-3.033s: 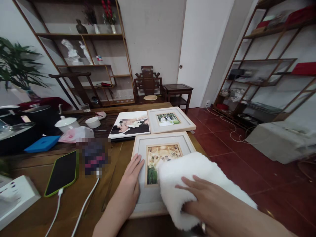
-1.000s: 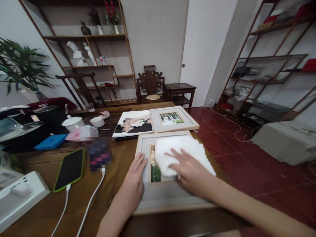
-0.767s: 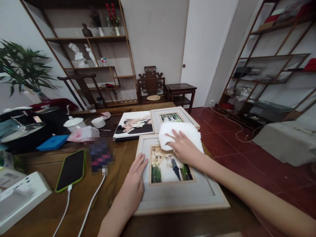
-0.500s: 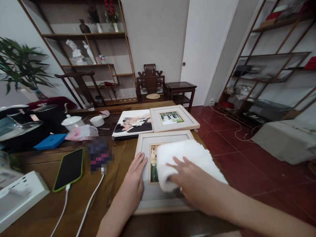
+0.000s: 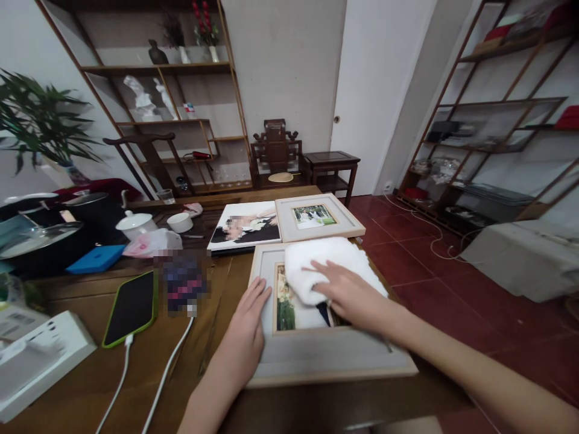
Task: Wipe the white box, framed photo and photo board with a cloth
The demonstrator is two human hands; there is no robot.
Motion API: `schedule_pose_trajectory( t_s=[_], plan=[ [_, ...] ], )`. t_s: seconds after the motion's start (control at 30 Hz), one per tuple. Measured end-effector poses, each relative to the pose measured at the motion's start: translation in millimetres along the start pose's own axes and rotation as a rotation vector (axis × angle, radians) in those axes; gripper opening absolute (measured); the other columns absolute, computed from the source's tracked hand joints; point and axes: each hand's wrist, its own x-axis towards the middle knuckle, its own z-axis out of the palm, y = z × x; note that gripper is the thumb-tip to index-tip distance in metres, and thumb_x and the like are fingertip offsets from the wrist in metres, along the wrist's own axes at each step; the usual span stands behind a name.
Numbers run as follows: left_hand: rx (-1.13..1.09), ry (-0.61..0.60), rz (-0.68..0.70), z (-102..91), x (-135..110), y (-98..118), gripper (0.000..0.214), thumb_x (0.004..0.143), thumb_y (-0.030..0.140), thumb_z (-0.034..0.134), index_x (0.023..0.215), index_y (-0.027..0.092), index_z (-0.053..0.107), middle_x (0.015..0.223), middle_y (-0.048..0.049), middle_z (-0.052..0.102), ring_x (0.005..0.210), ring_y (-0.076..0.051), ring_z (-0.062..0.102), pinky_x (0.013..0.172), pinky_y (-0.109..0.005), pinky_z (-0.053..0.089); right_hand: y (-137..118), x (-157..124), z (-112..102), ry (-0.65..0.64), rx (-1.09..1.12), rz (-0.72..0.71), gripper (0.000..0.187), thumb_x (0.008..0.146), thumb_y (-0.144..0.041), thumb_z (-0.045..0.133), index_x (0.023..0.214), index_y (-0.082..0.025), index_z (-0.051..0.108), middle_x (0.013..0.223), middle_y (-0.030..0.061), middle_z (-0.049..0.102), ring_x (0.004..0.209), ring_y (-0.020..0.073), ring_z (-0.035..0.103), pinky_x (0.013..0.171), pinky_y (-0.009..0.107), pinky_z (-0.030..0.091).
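Note:
A light wood picture frame (image 5: 335,369) lies flat in front of me, with a photo (image 5: 286,310) set in its pale mat. My left hand (image 5: 248,322) rests on the frame's left side, fingers stretched along the border and holding nothing up. In my right hand (image 5: 346,289) is a fluffy white cloth (image 5: 335,259), pressed onto the frame's upper part. The cloth covers the top right of the photo. Beneath the hand, part of the cloth and my thumb are hidden.
Behind lie a second framed photo (image 5: 316,218) and a photo panel (image 5: 246,226). To the left are a phone (image 5: 131,308) on a cable, a white power strip (image 5: 45,361), a blue box (image 5: 96,259), a white teapot (image 5: 136,224) and a dark pot (image 5: 49,253). Red floor (image 5: 407,271) shows beyond the table's right edge.
My right hand and the white cloth have moved up and away across the frame, uncovering the photo's lower part and the frame's lower right corner. My left hand has stayed put.

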Motion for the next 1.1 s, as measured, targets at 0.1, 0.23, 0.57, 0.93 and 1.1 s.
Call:
schedule_pose_trajectory(
  t_s=[0.1, 0.23, 0.57, 0.93, 1.1],
  plan=[
    [0.001, 0.012, -0.015, 0.4, 0.1, -0.1, 0.050, 0.080, 0.002, 0.035, 0.125, 0.016, 0.051, 0.137, -0.0132, 0.048, 0.132, -0.022, 0.037, 0.109, -0.047, 0.033, 25.2, 21.0, -0.1, 0.023, -0.047, -0.034, 0.046, 0.066, 0.005, 0.044, 0.101, -0.016, 0.064, 0.139, 0.0104, 0.045, 0.132, 0.0251, 0.032, 0.108, 0.047, 0.027],
    [0.007, 0.000, -0.008, 0.5, 0.6, -2.0, 0.050, 0.081, 0.003, 0.034, 0.126, 0.015, 0.051, 0.137, -0.0148, 0.049, 0.133, -0.023, 0.037, 0.108, -0.048, 0.034, 16.0, 31.8, -0.5, -0.008, -0.060, -0.027, 0.048, 0.065, 0.005, 0.043, 0.104, -0.015, 0.063, 0.137, 0.0116, 0.047, 0.134, 0.0284, 0.028, 0.107, 0.053, 0.022],
    [0.038, -0.046, -0.014, -0.5, 0.4, 0.2, 0.052, 0.078, 0.001, 0.033, 0.127, 0.007, 0.050, 0.140, -0.0200, 0.043, 0.135, -0.025, 0.032, 0.108, -0.047, 0.033, -72.2, -39.3, -41.2, -0.272, 0.053, -0.163, 0.020, 0.073, -0.007, 0.055, 0.085, -0.018, 0.067, 0.094, 0.0078, 0.070, 0.107, 0.0256, 0.057, 0.094, 0.038, 0.042],
    [0.006, -0.048, 0.036, -3.6, -0.5, -1.0, 0.056, 0.080, -0.001, 0.035, 0.132, 0.015, 0.045, 0.142, -0.0156, 0.042, 0.135, -0.025, 0.030, 0.109, -0.048, 0.032, -2.8, 7.2, -12.6, -0.081, -0.088, 0.072, 0.053, 0.064, 0.006, 0.043, 0.110, -0.014, 0.062, 0.137, 0.0135, 0.046, 0.129, 0.0296, 0.036, 0.105, 0.049, 0.029],
    [0.053, -0.028, 0.077, -2.9, 0.3, -3.7, 0.052, 0.081, 0.000, 0.034, 0.130, 0.013, 0.046, 0.139, -0.0178, 0.045, 0.134, -0.025, 0.033, 0.107, -0.048, 0.036, 15.5, 42.9, -8.7, -0.089, -0.198, 0.058, 0.052, 0.067, 0.007, 0.043, 0.111, -0.013, 0.063, 0.145, 0.0096, 0.036, 0.133, 0.0394, 0.023, 0.102, 0.060, 0.027]
  ],
)
